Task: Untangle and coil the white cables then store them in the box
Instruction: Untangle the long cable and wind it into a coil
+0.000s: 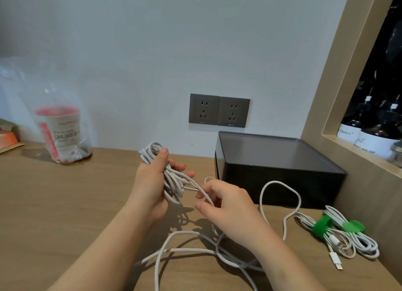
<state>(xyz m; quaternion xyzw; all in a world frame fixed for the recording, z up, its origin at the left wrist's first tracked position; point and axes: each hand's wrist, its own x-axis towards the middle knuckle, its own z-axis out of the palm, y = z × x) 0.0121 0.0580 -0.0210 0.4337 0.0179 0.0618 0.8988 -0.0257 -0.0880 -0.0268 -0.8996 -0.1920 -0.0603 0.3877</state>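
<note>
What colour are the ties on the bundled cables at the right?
The ties are green, clearest in the head view.

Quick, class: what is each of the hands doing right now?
Left hand: grips the coiled white cable.
Right hand: pinches a loose strand of it.

The bare left arm [97, 247] and right arm [282, 258] reach in from the bottom. The left hand [150, 182] is held up and grips a coil of white cable [152, 152]. Its thumb points up along the coil and its fingers wrap round the back. The right hand [226, 205] is just beside it, a bit lower. It pinches a loose strand [201, 190] between thumb and first finger.
</note>
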